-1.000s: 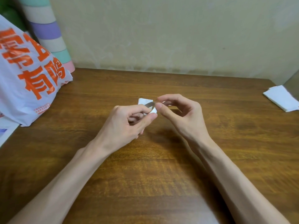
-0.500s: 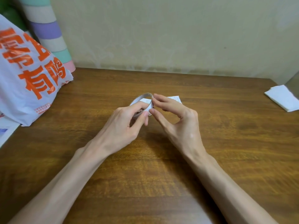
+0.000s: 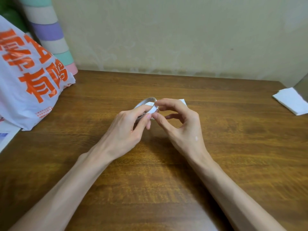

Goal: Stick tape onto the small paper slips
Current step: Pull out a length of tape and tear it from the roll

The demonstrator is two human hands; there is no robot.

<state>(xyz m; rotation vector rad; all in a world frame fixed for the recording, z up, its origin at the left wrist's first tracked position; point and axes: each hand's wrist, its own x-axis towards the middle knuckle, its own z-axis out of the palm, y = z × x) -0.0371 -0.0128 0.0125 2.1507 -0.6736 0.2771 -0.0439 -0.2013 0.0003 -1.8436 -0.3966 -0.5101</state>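
left hand (image 3: 126, 129) grips the tape roll (image 3: 144, 102); right hand (image 3: 181, 129) pinches its edge. a weak pinch could drop the tape end before the paper slip (image 3: 183, 101) right of the roll.

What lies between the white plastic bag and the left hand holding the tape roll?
Only bare wooden table; the head view shows nothing between the plastic bag and the left hand, which grips the tape roll.

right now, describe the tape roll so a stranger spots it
At the middle of the wooden table, two bare hands meet. The left hand grips the tape roll, the right hand pinching its edge. Unlike the flat paper slip behind, it is a thin hollow ring.
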